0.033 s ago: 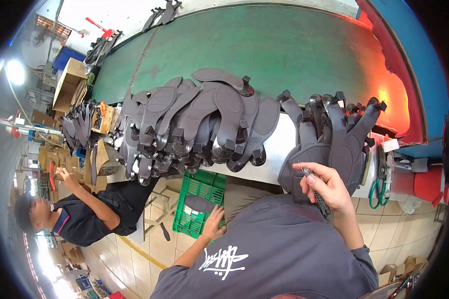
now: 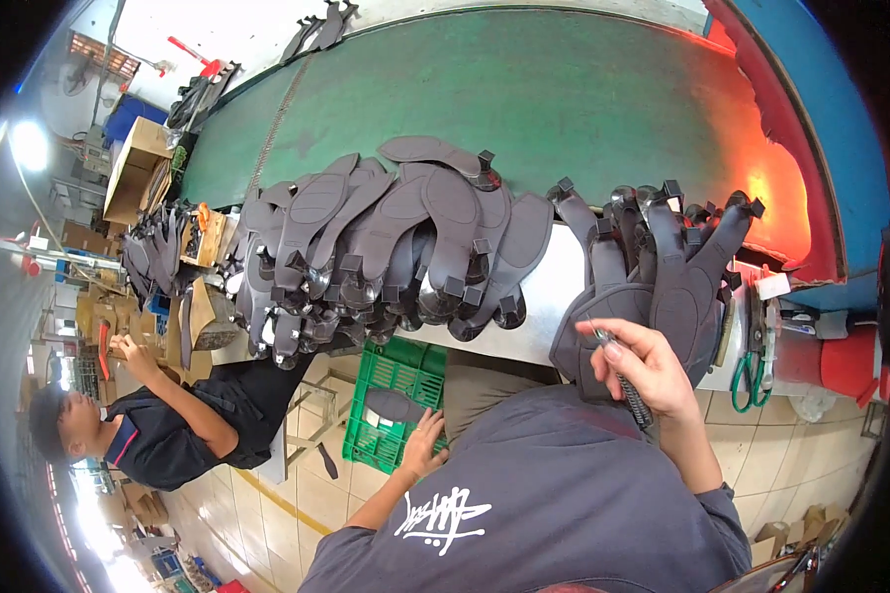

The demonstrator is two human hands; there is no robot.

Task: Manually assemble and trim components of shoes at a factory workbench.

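My right hand (image 2: 653, 371) is closed round a slim tool with a metal tip and a black coiled section (image 2: 635, 400). It hovers in front of a bundle of dark grey sole-shaped pieces (image 2: 677, 306) with black heel-like ends, at the table's near right edge. My left hand (image 2: 425, 442) hangs low by my thigh, fingers apart, at the rim of a green plastic crate (image 2: 358, 435). One dark sole-shaped piece (image 2: 394, 403) lies in that crate. A large heap of similar pieces (image 2: 396, 227) covers the table's middle left, shiny black ends mostly toward me.
Behind the heaps runs a wide green conveyor belt (image 2: 485, 89), reaching a glowing orange opening (image 2: 766, 212) on the right. Green-handled scissors (image 2: 752, 381) hang at the table's right end. A co-worker (image 2: 178, 425) sits at the left, one hand raised. Cardboard boxes (image 2: 138, 168) stand beyond.
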